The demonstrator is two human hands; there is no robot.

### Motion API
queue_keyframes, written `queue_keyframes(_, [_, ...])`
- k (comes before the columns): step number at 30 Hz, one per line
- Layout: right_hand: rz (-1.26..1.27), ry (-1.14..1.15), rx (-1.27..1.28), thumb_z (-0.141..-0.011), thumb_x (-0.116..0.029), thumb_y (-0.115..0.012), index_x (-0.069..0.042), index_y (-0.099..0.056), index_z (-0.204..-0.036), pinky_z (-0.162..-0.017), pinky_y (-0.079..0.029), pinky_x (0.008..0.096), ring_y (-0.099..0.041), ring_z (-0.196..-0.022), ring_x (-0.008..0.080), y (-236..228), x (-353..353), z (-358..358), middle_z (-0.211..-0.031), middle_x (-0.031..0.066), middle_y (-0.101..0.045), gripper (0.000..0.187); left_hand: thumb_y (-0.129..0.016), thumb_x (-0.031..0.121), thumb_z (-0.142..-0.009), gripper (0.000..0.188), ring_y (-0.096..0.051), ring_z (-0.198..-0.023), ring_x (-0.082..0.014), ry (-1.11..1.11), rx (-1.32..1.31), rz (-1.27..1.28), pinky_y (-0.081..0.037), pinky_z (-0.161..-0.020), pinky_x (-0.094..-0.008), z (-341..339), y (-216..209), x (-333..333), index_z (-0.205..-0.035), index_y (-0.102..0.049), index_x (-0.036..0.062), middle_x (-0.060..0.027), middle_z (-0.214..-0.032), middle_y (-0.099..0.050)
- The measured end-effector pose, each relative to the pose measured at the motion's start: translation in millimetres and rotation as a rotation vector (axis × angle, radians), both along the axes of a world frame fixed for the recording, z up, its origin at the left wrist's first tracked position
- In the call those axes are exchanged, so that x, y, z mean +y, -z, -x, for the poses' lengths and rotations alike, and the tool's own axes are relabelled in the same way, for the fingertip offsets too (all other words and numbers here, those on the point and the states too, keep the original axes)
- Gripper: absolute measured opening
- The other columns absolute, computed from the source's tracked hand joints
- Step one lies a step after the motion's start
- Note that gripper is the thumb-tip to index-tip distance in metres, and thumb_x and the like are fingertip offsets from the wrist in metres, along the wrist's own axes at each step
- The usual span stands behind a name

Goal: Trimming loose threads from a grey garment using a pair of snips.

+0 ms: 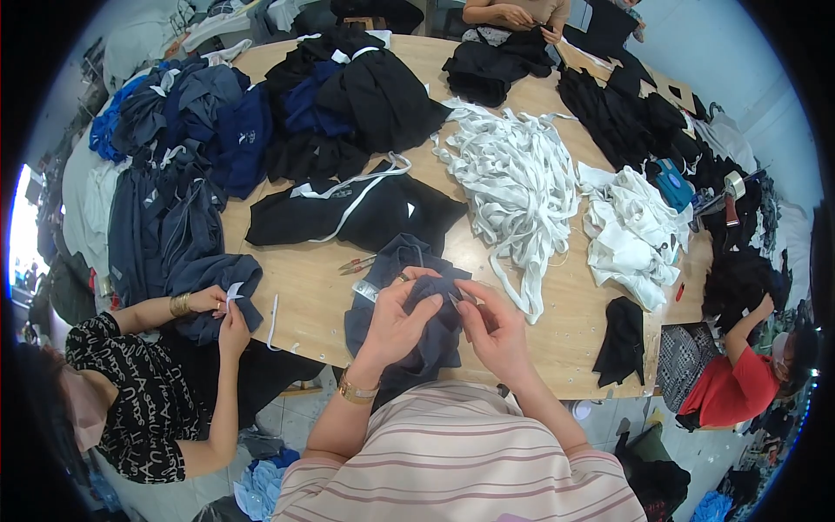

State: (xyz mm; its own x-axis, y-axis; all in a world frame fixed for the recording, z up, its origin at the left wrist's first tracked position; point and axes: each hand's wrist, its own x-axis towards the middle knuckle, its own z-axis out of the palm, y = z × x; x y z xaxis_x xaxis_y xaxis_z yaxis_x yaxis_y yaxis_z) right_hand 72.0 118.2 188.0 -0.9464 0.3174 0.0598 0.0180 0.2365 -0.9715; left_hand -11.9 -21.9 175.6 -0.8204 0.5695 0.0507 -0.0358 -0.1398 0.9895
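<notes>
A dark grey garment (403, 257) lies bunched at the near edge of the table, in front of my body. My left hand (402, 324) is closed on a fold of it, thumb on top. Opposite, my right hand (494, 329) pinches the same cloth between thumb and forefinger. A small pointed metal tip shows by my right fingertips; its kind is hard to make out. A white label shows on the garment's left side. Just beyond it lie small thread snips (357, 264). Farther back, a black garment (365, 209) is spread out with a white tape across it.
A heap of white fabric strips (513, 174) lies ahead to the right, beside white cloth (635, 230). Black clothes (374, 96) and grey-blue clothes (165, 204) are piled left. A small black piece (620, 339) lies right. Co-workers sit left, right and across.
</notes>
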Motion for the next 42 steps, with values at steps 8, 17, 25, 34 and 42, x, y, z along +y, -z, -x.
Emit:
queue_keyframes(8, [0.542, -0.007, -0.097, -0.091, -0.014, -0.053, -0.004, -0.058, -0.111, -0.047, -0.034, 0.017, -0.044, -0.054, 0.003, -6.9, 4.2, 1.4, -0.065, -0.001, -0.055, 0.023, -0.055, 0.003, -0.083, 0.012, -0.049, -0.089, -0.0095, 0.001, 0.036, 0.0, -0.04, -0.077, -0.0217, -3.1, 5.7, 2.9, -0.088, -0.061, -0.0063, -0.0045, -0.099, -0.054])
queue_keyframes(17, [0.25, -0.007, 0.0, -0.09, -0.011, -0.054, -0.004, -0.057, -0.111, -0.047, -0.031, 0.0167, -0.041, -0.053, 0.0013, 5.1, 3.5, 0.6, -0.062, -0.0038, -0.05, 0.023, -0.057, 0.004, -0.081, 0.014, -0.05, -0.09, -0.0122, -0.003, 0.035, 0.007, -0.042, -0.077, -0.0245, 0.4, 5.2, 1.5, -0.091, -0.063, -0.0038, -0.0068, -0.103, -0.053])
queue_keyframes(25, [0.208, -0.071, -0.04, -0.087, 0.0, -0.054, -0.003, -0.052, -0.117, -0.047, -0.035, 0.0179, -0.046, -0.055, 0.0042, 1.3, 4.5, -0.7, -0.073, 0.0005, -0.055, 0.031, -0.056, 0.003, -0.08, 0.014, -0.051, -0.091, -0.0134, -0.018, 0.088, 0.02, -0.041, -0.078, -0.0256, 1.5, 5.2, 0.6, -0.09, -0.062, -0.0041, -0.008, -0.103, -0.053])
queue_keyframes(34, [0.169, -0.088, -0.043, -0.086, 0.0, -0.055, -0.004, -0.051, -0.118, -0.048, -0.037, 0.0176, -0.047, -0.055, 0.0038, -0.7, 5.2, -1.6, -0.074, 0.001, -0.056, 0.032, -0.055, 0.004, -0.08, 0.014, -0.051, -0.09, -0.0138, -0.013, 0.102, 0.017, -0.041, -0.078, -0.0259, 2.0, 8.6, -0.2, -0.09, -0.063, -0.0038, -0.008, -0.103, -0.053])
queue_keyframes(42, [0.166, -0.077, -0.047, -0.086, 0.0, -0.055, -0.004, -0.051, -0.117, -0.048, -0.036, 0.0176, -0.047, -0.055, 0.0036, -1.0, 4.5, -3.0, -0.071, 0.0003, -0.056, 0.031, -0.055, 0.002, -0.079, 0.014, -0.049, -0.094, -0.0142, -0.002, 0.122, 0.041, -0.04, -0.08, -0.026, 0.0, -0.9, 0.1, -0.089, -0.064, -0.0026, -0.0077, -0.103, -0.052])
